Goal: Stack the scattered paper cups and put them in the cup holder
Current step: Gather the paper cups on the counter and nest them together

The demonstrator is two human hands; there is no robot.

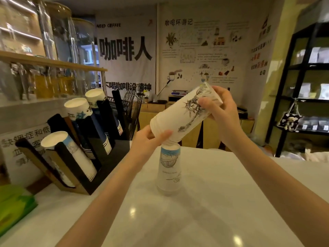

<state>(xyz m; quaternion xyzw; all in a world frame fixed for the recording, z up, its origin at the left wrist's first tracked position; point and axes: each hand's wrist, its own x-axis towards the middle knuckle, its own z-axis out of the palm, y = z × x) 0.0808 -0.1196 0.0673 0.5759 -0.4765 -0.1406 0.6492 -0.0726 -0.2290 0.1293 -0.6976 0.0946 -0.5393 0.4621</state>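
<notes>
I hold a stack of white paper cups (pixel 183 113) printed with a dark statue drawing, tilted in the air above the counter. My left hand (pixel 149 139) grips its rim end at the lower left. My right hand (pixel 220 107) grips its base end at the upper right. Directly below stands a second stack of upside-down cups (pixel 169 168) with blue and grey drawings on the white counter (pixel 213 202). The black cup holder (pixel 99 157) at the left carries three slanted rows of cups.
A green packet (pixel 14 209) lies at the counter's left edge. Glass jars stand on a wooden shelf (pixel 53 63) above the holder. A black fan (pixel 132 107) sits behind the holder. A dark shelving rack (pixel 302 90) stands at the right.
</notes>
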